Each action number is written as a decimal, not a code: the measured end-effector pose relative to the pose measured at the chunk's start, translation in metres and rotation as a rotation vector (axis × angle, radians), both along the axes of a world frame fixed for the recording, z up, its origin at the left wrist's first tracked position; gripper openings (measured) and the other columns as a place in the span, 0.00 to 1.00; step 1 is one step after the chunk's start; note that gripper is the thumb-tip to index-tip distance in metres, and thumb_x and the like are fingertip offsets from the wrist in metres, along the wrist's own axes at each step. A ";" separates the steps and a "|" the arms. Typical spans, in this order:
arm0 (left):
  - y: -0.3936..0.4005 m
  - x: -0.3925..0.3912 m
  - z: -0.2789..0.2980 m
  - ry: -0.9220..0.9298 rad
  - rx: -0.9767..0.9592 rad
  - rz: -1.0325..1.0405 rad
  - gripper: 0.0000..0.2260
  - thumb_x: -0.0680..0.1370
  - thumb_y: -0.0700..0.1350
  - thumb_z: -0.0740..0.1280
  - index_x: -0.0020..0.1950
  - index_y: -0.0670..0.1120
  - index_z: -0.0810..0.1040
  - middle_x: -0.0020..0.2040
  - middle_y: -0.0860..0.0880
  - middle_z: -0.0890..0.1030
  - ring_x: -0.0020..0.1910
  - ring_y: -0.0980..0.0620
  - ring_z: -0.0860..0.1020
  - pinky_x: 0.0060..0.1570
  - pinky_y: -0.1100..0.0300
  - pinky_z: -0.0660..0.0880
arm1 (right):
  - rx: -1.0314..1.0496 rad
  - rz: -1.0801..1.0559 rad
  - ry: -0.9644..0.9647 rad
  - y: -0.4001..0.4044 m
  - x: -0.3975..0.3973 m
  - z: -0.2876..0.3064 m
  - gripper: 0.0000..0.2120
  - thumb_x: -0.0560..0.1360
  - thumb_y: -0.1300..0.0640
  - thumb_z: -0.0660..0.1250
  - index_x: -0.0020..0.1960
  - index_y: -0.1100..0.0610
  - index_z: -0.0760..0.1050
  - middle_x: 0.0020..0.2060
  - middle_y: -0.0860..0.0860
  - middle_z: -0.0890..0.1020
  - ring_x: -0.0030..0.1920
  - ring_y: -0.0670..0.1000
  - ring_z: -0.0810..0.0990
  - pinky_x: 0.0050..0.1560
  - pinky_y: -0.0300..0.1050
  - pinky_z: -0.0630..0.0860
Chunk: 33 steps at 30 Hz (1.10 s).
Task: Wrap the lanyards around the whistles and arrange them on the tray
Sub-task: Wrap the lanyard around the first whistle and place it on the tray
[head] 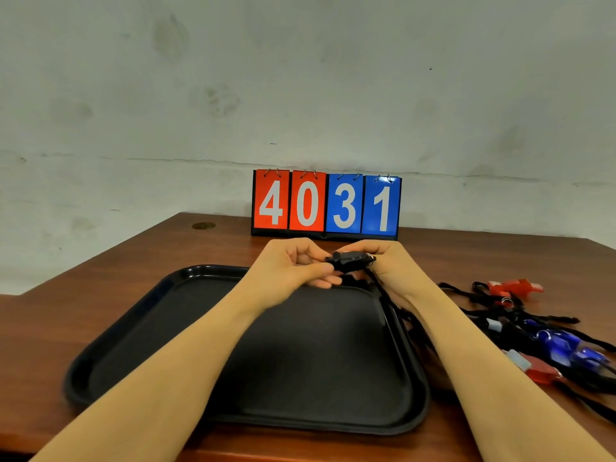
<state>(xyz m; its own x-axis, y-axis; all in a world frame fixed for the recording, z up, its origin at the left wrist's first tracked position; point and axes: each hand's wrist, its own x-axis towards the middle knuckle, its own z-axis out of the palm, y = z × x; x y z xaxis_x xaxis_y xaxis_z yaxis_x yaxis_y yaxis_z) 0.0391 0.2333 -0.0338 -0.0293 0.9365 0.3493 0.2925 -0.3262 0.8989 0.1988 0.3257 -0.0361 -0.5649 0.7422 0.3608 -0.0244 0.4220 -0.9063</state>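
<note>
A black whistle (349, 260) is held above the far edge of the black tray (140, 331). My left hand (293, 265) pinches its left end and my right hand (395, 265) grips its right end. Its black lanyard (388, 300) hangs down from my right hand over the tray's right rim. To the right on the table lie a red whistle (515, 288), blue whistles (566, 348) and another red whistle (541, 373), tangled in black lanyards. Nothing lies on the tray.
A flip scoreboard (326, 205) reading 4031 stands at the back of the brown wooden table (83, 305), against a pale wall. The table's left edge steps in near the tray's far left corner.
</note>
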 end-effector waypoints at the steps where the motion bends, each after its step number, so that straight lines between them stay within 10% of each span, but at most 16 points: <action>1: 0.000 -0.001 0.000 -0.025 0.017 -0.004 0.05 0.73 0.34 0.67 0.46 0.42 0.78 0.40 0.45 0.85 0.42 0.50 0.84 0.43 0.63 0.80 | 0.003 0.010 -0.002 0.000 -0.001 -0.001 0.11 0.74 0.65 0.64 0.42 0.53 0.83 0.38 0.51 0.84 0.38 0.46 0.80 0.40 0.40 0.75; 21: 0.016 -0.017 -0.010 0.055 0.110 0.474 0.04 0.74 0.39 0.68 0.48 0.45 0.78 0.39 0.51 0.81 0.37 0.58 0.80 0.40 0.69 0.77 | 0.032 0.159 -0.068 -0.019 -0.007 0.014 0.07 0.74 0.59 0.66 0.49 0.60 0.81 0.31 0.50 0.79 0.26 0.46 0.68 0.29 0.34 0.70; 27: 0.017 -0.018 -0.012 0.122 0.102 0.462 0.07 0.74 0.39 0.68 0.51 0.45 0.79 0.42 0.48 0.82 0.40 0.55 0.81 0.46 0.65 0.77 | 0.604 -0.231 -0.167 -0.020 -0.016 0.010 0.05 0.78 0.59 0.60 0.48 0.53 0.75 0.45 0.45 0.77 0.47 0.40 0.75 0.50 0.27 0.69; 33: 0.015 -0.017 -0.012 0.294 0.148 0.403 0.08 0.75 0.41 0.68 0.54 0.48 0.78 0.42 0.53 0.81 0.42 0.59 0.80 0.43 0.74 0.73 | 0.701 -0.325 -0.213 -0.013 -0.018 0.002 0.10 0.79 0.52 0.54 0.55 0.55 0.70 0.47 0.50 0.81 0.48 0.48 0.80 0.49 0.46 0.78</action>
